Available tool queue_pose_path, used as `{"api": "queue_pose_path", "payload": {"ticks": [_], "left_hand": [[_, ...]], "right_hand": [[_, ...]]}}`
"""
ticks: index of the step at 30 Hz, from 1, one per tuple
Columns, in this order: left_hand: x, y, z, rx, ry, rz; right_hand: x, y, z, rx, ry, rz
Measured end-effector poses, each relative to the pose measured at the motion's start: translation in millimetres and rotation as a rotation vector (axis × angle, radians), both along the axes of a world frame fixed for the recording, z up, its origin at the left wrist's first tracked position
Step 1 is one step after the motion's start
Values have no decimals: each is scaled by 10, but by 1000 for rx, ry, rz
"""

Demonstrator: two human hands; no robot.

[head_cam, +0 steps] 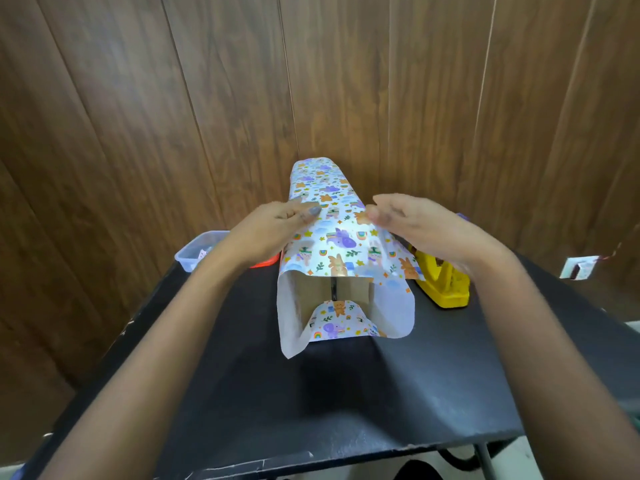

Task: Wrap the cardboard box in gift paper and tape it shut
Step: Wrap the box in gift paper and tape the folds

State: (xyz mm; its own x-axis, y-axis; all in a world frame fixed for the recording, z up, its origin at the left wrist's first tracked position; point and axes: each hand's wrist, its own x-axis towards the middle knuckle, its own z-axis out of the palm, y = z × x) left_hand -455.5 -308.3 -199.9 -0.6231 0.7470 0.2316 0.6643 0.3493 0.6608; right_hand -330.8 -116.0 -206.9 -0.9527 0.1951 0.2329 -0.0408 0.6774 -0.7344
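Gift paper (332, 237) covers the cardboard box (353, 291) in the middle of the table (311, 393). It looks thin, light, easy to tear; the box looks stiff. Left hand (277, 226) and right hand (415, 221) press on top, grip loose, pinching nothing. Best to hold its loose ends. No words to read

No readable text, label, brand or number shows anywhere in this view.
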Motion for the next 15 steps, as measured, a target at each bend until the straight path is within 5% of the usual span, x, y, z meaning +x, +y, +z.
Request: {"api": "queue_pose_path", "payload": {"ticks": [5, 12, 15], "left_hand": [[270, 199, 130, -302, 150, -18], [370, 173, 172, -615, 221, -109], [345, 119, 179, -537, 163, -128]], "right_hand": [[314, -150, -371, -27, -197, 6], [119, -341, -841, 229, 262, -368], [109, -396, -906, 172, 393, -431]]}}
